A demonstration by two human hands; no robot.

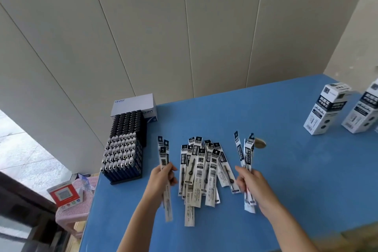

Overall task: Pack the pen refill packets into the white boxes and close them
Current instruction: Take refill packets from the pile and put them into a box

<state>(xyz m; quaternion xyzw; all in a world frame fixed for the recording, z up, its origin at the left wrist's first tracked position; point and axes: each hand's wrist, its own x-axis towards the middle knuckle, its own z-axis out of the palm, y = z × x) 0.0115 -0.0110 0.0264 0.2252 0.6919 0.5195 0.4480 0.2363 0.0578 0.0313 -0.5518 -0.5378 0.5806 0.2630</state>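
Note:
A loose pile of pen refill packets, narrow white strips with black tops, lies on the blue table between my hands. My left hand grips a few packets, held upright above the table. My right hand holds another small bunch of packets to the right of the pile. Two white boxes stand upright at the far right, one fully seen, the other partly cut off by the frame edge.
A block of dark lighters in a tray stands at the table's left edge, with a white CHNT box behind it. A pink stool with a red and white card sits below left. A wall runs right behind the table.

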